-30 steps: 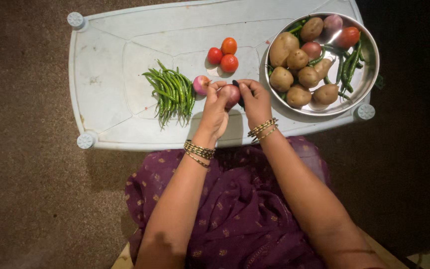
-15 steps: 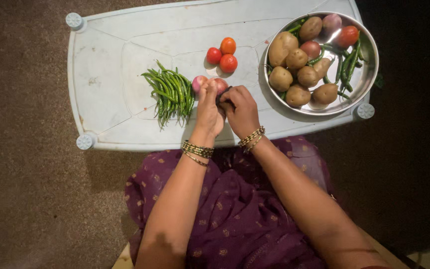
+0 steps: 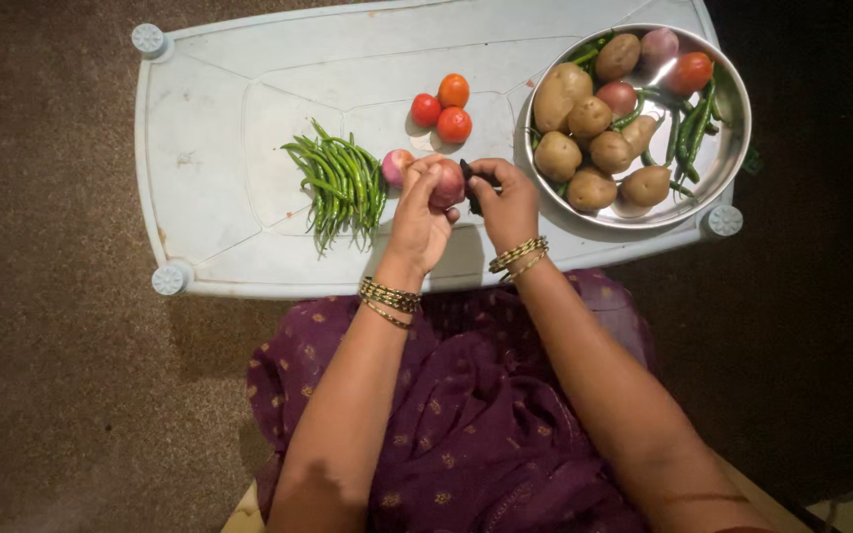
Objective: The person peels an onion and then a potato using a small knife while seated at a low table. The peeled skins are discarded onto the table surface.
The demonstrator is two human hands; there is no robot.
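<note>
White worktop (image 3: 219, 128); green chillies (image 3: 340, 188); three red tomatoes (image 3: 443, 107); pinkish-red onion (image 3: 447, 184); brown potatoes (image 3: 584, 128) in a silver bowl (image 3: 735, 128); purple dress (image 3: 466, 415) with gold dots; gold bangles (image 3: 390, 296).

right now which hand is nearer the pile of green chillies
Left. The left hand sits just right of the green chillies, holding an onion; the right hand is farther right, by the steel bowl.
</note>
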